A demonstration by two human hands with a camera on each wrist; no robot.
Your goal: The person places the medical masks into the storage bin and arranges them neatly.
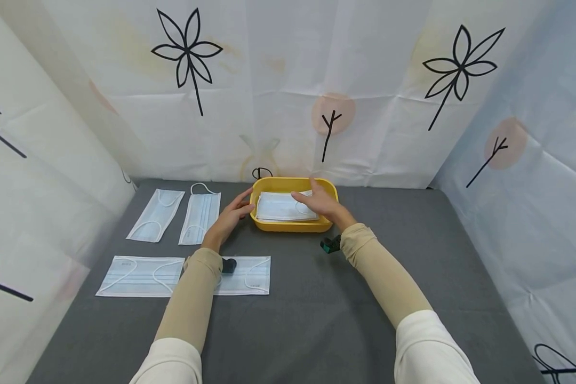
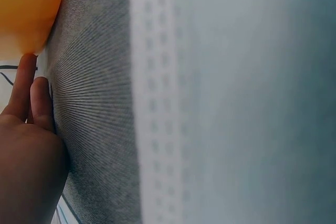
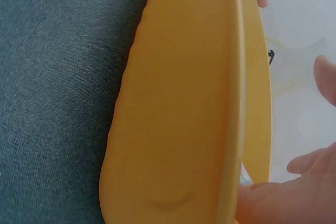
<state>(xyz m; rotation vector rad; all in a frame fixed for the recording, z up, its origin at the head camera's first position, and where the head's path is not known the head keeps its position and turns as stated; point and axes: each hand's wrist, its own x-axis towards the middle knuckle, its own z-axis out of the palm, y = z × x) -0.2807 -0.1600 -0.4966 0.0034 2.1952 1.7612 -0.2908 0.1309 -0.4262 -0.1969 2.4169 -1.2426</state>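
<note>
At the back of the table stands a yellow plastic tray (image 1: pixel 293 226) holding a stack of light-blue face masks (image 1: pixel 279 207). My left hand (image 1: pixel 228 221) is at the tray's left end, its extended fingertips right at the rim. In the left wrist view, the fingers (image 2: pixel 22 85) reach up to the yellow wall. Over the tray's right end is my right hand (image 1: pixel 322 202), thumb and fingers spread, with the thumb above the masks. The right wrist view has this hand (image 3: pixel 296 200) beside the tray's near wall (image 3: pixel 173 87). Neither hand grips anything.
Two face masks lie upright left of the tray, one slanted (image 1: pixel 156 216) and one straighter (image 1: pixel 197 213). Nearer, a mask (image 1: pixel 134 277) lies flat, and another mask (image 1: pixel 252 277) is partly under the left forearm in view. A patterned curtain (image 1: pixel 278 128) stands behind the grey table (image 1: pixel 413 256).
</note>
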